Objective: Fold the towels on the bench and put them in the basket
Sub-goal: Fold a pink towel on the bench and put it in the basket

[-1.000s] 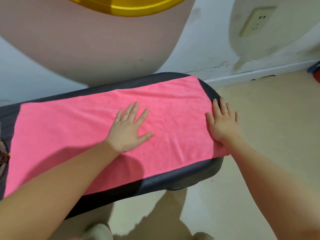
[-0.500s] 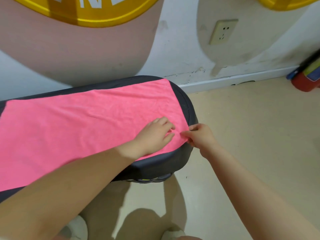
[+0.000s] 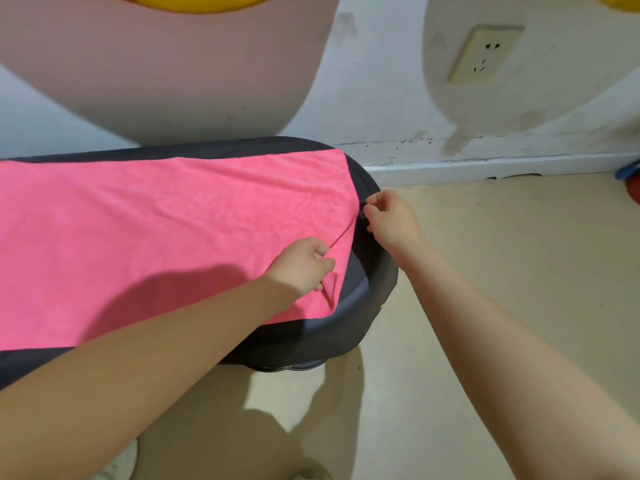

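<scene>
On a dark padded bench (image 3: 360, 317) set against a painted wall, a pink towel (image 3: 156, 230) is seen spread flat, its long axis running along the bench from its short right-hand edge leftward out of view. That short edge is gripped at two places. The left hand (image 3: 302, 265) is closed on the near corner, where a small flap of cloth is pinched up off the cushion. The right hand (image 3: 389, 220) is held at the far part of the same edge, fingertips drawn together at the hem; whether cloth is truly caught between them cannot be made out. Almost the whole towel lies to the left of both hands, so a fold would be made, it is judged, by carrying this edge leftward over the length. The left hand is the nearer to the body of the towel. No basket is in view, and folding is judged barely begun.
</scene>
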`<action>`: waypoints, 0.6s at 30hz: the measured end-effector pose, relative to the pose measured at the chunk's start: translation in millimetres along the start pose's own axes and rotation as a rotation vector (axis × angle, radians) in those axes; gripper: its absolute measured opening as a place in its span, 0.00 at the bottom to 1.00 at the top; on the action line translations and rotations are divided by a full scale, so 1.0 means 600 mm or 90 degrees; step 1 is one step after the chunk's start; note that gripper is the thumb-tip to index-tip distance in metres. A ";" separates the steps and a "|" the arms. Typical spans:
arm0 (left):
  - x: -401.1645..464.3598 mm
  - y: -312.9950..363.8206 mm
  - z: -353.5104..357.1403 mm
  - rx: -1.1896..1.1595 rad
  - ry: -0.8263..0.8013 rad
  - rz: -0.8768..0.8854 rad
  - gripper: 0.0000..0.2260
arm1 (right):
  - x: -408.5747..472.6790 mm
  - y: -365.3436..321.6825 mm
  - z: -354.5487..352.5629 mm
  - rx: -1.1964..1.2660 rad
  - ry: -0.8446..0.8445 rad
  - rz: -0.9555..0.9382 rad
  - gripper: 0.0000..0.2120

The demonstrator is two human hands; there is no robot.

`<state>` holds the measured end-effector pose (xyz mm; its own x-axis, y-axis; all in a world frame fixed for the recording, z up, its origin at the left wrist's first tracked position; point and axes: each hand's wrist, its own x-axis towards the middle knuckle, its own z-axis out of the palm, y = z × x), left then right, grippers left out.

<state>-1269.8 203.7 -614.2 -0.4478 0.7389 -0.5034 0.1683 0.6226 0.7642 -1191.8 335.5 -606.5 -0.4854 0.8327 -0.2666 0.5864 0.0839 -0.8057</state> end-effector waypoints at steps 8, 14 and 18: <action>-0.014 -0.008 -0.024 -0.127 -0.039 -0.072 0.06 | 0.079 -0.055 0.049 -0.202 -0.003 -0.052 0.09; -0.062 -0.017 -0.100 -0.153 0.052 -0.046 0.10 | 0.060 -0.121 0.075 -0.092 -0.046 -0.166 0.18; -0.099 -0.039 -0.176 -0.126 0.135 -0.018 0.10 | 0.048 -0.186 0.118 -0.097 -0.072 -0.212 0.18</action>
<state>-1340.0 118.2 -559.4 -0.6264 0.6391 -0.4462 -0.0128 0.5640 0.8257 -1317.2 311.4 -561.7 -0.7291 0.6812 -0.0660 0.4694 0.4275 -0.7726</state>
